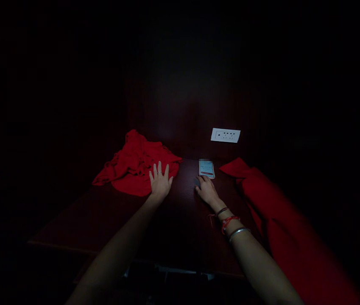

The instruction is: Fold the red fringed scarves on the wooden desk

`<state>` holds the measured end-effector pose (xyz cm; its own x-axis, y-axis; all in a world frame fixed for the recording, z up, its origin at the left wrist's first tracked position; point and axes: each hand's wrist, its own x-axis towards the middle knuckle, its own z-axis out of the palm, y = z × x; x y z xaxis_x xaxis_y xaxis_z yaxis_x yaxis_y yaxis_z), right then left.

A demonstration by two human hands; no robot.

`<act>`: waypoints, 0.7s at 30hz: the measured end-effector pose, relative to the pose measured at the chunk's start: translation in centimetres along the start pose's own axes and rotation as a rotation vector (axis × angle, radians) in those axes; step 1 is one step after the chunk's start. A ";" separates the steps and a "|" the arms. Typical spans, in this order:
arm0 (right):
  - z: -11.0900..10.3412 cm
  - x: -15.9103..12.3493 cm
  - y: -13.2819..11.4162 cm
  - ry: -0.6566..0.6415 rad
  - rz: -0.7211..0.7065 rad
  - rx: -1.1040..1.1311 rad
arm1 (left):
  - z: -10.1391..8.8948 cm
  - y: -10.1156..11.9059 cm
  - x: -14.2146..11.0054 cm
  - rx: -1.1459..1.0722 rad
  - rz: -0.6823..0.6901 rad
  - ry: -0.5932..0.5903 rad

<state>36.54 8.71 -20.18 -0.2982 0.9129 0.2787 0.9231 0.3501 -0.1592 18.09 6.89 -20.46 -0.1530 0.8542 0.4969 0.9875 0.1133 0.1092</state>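
My left hand (160,182) lies flat, fingers spread, on the near right part of a crumpled red cloth (138,156). A ring shows on one of its fingers. At the near edge of a phone (206,168) with a lit screen is my right hand (207,189), palm down, fingers loosely bent and a little apart. Its fingertips reach the phone's lower end; whether they press on it I cannot tell. The phone lies flat on the dark table. Another red cloth (275,199) stretches along the right side, beside my right forearm.
A white socket panel (226,135) sits on the dark wall behind the table. The dark reddish table (87,220) has its front edge toward me. Below that edge, some pale shapes show dimly. Deep shadow hides the surroundings on both sides.
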 end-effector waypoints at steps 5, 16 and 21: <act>0.8 0.2 -0.4 0.000 -0.028 -0.010 | -0.2 -0.3 0.2 0.002 -0.038 -0.014; -4.8 3.2 4.6 0.057 -0.126 -0.063 | 0.6 3.4 1.2 0.000 0.167 -0.003; -9.7 5.3 13.2 -0.072 -0.081 -0.199 | 1.7 11.4 5.4 -0.094 0.379 0.016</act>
<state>49.55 16.17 -11.58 -0.3836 0.8985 0.2134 0.9229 0.3814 0.0530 28.62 13.69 -18.00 0.2207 0.8183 0.5307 0.9665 -0.2565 -0.0064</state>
